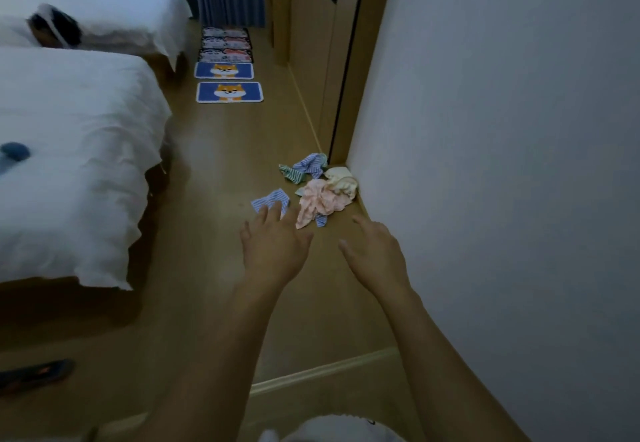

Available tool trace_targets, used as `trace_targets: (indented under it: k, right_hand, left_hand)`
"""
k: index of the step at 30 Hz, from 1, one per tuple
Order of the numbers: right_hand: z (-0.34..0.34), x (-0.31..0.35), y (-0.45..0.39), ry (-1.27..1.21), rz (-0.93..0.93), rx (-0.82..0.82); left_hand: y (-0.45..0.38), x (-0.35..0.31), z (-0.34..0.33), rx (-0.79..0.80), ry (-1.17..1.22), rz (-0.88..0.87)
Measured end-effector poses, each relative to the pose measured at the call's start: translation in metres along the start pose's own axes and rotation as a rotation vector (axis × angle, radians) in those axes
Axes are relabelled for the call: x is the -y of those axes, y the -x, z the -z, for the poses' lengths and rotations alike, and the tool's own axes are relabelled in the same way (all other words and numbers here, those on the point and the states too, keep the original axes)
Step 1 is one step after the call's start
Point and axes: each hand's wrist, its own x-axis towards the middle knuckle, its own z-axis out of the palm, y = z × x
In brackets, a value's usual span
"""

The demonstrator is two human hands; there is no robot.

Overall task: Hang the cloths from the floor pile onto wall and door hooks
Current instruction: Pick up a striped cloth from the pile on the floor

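Observation:
A small pile of cloths lies on the wooden floor at the foot of the white wall. A crumpled pink cloth (320,202) is in the middle, a cream one (341,178) behind it against the wall, a blue and green striped one (304,167) farther back. A blue striped cloth (272,199) lies apart to the left. My left hand (273,244) reaches out over the floor, fingers straight, its fingertips overlapping the near edge of the blue striped cloth. My right hand (375,251) is stretched out beside it, fingers relaxed, holding nothing. No hooks are in view.
The white wall (502,164) runs along the right. Two beds with white covers (69,151) stand on the left. Several mats, two with a dog picture (229,92), lie on the floor farther back. A dark slipper (34,374) lies lower left. A raised floor strip (322,370) crosses near me.

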Motion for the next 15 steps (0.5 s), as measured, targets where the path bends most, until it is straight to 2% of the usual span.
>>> trace_targets:
  k: [7,15]
  right_hand:
    - [-0.013,-0.027,-0.058,0.036,-0.064,-0.022]
    - [-0.024,-0.064,-0.173,0.024,-0.041,-0.001]
  left_hand:
    - [-0.068,-0.010,-0.027,0.057,0.000,-0.062]
    - [-0.176,-0.027,-0.061,0.112,-0.037,-0.022]
